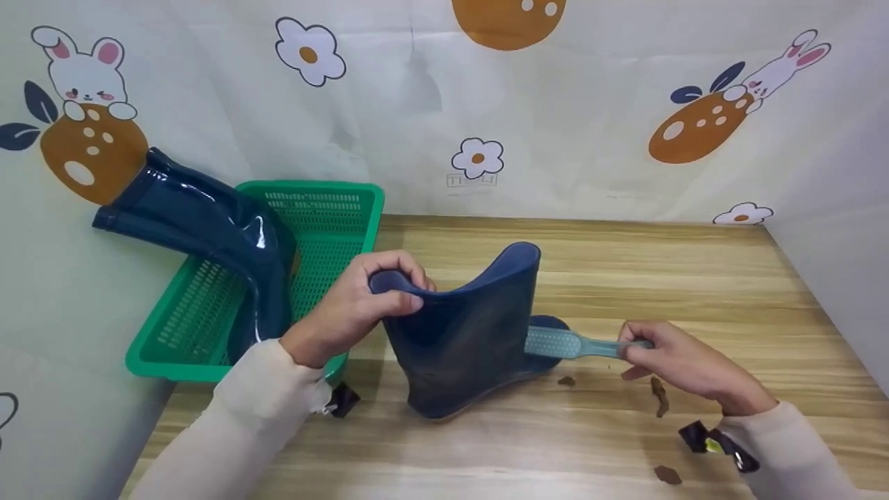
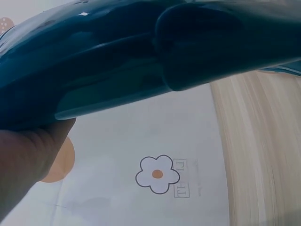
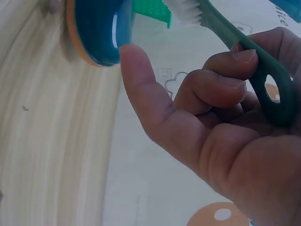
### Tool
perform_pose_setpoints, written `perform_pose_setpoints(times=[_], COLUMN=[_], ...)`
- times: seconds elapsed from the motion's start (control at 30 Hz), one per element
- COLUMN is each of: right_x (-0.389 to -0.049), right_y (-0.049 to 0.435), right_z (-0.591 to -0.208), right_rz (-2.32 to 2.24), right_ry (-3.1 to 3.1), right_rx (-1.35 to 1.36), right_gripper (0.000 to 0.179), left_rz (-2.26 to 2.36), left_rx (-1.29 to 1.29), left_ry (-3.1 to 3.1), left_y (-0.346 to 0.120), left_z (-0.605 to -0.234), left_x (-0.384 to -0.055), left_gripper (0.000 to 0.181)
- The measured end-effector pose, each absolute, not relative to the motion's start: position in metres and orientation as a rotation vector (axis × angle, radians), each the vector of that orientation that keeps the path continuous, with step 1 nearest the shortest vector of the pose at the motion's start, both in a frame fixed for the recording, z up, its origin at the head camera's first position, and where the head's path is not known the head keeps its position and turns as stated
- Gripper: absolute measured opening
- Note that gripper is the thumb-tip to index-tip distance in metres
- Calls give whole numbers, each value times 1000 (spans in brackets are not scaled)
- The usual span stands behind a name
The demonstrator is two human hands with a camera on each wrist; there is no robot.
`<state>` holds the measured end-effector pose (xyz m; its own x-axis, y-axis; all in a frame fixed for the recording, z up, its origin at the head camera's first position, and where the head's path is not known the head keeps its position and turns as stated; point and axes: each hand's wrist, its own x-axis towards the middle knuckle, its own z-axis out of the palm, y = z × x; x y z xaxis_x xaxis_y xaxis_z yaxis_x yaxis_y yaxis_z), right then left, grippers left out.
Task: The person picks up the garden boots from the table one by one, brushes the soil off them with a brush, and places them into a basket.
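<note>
A dark blue rubber boot (image 1: 465, 340) stands a little tilted on the wooden tabletop, its toe to the right. My left hand (image 1: 354, 298) grips the boot's top rim, thumb outside and fingers over the edge. With my right hand (image 1: 677, 361) I hold a green scrub brush (image 1: 555, 342) by the end of its handle. The brush head overlaps the boot's front above the toe in the head view. White bristles (image 3: 186, 10) show in the right wrist view. The left wrist view is mostly filled by the boot shaft (image 2: 117, 56).
A green plastic basket (image 1: 378, 201) stands at the left, with a second dark blue boot (image 1: 208, 215) leaning in it. Brown dirt bits (image 1: 660, 397) lie scattered on the tabletop (image 1: 660, 278) at the right. A printed sheet (image 1: 389, 111) covers the walls behind.
</note>
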<state>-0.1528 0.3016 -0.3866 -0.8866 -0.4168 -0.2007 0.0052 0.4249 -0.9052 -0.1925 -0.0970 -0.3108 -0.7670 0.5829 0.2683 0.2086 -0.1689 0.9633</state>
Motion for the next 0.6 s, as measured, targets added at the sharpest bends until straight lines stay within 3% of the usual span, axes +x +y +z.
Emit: perform_pose_setpoints(times=[0.3,0.47,0.6], right_x=[-140,-141,-144], right_y=[332,324,314], right_z=[-389,-389,-394], right_rz=[-1518,-1523,-1511], right_ry=[2279,2296,2296], right_rx=[-251,-255,-272], right_gripper=[7,7,8], left_rz=[1907,1710,1588], left_rx=[841,888,989], left_ry=[1988,2215,2251], left_y=[-101,-103,-102], left_z=[-304,-294,-285], left_x=[-195,-197,-196], left_gripper=[16,28,24])
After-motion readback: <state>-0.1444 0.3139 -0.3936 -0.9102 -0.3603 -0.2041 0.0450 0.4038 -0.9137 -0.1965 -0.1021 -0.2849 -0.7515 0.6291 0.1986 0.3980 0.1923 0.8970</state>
